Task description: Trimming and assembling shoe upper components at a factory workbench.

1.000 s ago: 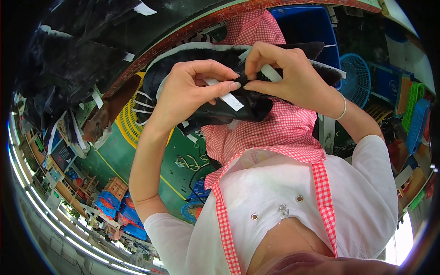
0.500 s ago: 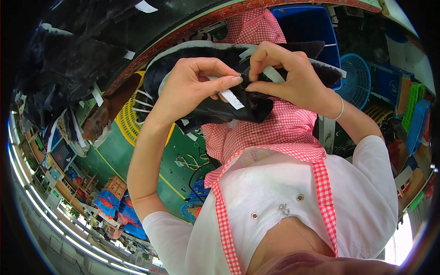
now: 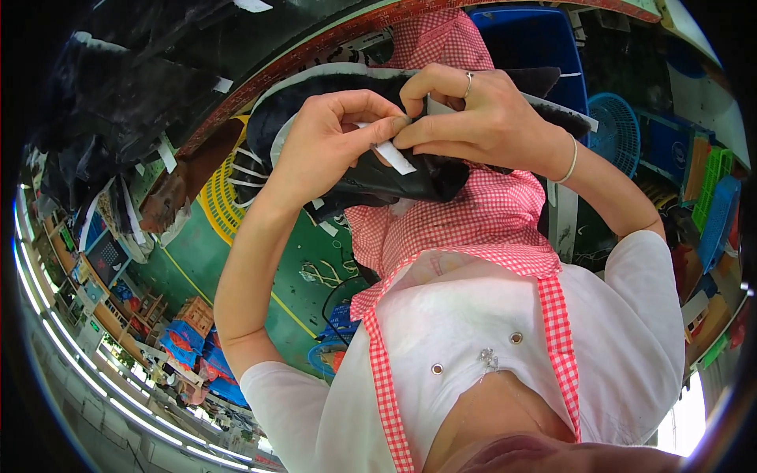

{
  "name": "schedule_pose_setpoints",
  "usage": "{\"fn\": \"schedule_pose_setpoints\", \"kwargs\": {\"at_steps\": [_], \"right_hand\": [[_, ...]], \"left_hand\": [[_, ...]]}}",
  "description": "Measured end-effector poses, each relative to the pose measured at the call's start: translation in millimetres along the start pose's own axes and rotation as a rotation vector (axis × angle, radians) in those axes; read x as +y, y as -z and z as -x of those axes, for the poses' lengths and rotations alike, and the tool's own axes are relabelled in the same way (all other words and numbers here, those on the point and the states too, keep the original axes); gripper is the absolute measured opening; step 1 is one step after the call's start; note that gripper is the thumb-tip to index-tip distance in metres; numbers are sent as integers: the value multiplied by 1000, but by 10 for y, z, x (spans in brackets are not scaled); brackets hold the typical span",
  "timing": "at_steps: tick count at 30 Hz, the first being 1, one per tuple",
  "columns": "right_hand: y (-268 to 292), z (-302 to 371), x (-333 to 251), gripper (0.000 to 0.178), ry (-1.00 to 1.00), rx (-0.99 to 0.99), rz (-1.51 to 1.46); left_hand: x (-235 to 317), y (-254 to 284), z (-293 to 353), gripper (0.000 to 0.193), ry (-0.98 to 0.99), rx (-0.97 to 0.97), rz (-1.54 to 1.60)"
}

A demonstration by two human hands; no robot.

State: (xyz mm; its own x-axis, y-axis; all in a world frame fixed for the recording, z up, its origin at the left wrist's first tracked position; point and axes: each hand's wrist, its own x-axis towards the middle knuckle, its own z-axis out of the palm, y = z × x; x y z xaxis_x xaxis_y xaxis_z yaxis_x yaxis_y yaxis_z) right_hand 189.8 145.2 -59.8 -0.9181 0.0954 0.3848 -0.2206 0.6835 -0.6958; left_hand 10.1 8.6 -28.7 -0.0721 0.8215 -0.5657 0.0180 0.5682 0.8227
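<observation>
Resting the black piece (image 3: 422,185) over the checked apron (image 3: 489,221) appears to take its weight off the hands. The left hand (image 3: 322,146) pinches its edge between thumb and fingers; a white strip (image 3: 397,159) juts out beneath them. The right hand (image 3: 493,122) meets it, fingers curled in; what they grip cannot be told. For control, keep fingertips close together and avoid stretching the edge.
</observation>
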Motion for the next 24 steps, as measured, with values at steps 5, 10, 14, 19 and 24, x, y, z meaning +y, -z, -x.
{"fn": "schedule_pose_setpoints", "kwargs": {"at_steps": [5,10,14,19,24], "right_hand": [[-158,226,-114,10,44,71,-112],[-202,399,-105,12,73,0,-220],[-237,365,-70,17,-128,112,-237],[300,-19,-159,21,136,230,55],[847,-700,-352,43,256,302,476]], "left_hand": [[-50,-107,113,12,-145,158,-130],[168,231,16,20,-688,334,-823],[368,200,-148,48,106,-358,-572],[860,267,346,25,-325,-72,-463],[1242,342,666,46,-494,403,-122]]}}
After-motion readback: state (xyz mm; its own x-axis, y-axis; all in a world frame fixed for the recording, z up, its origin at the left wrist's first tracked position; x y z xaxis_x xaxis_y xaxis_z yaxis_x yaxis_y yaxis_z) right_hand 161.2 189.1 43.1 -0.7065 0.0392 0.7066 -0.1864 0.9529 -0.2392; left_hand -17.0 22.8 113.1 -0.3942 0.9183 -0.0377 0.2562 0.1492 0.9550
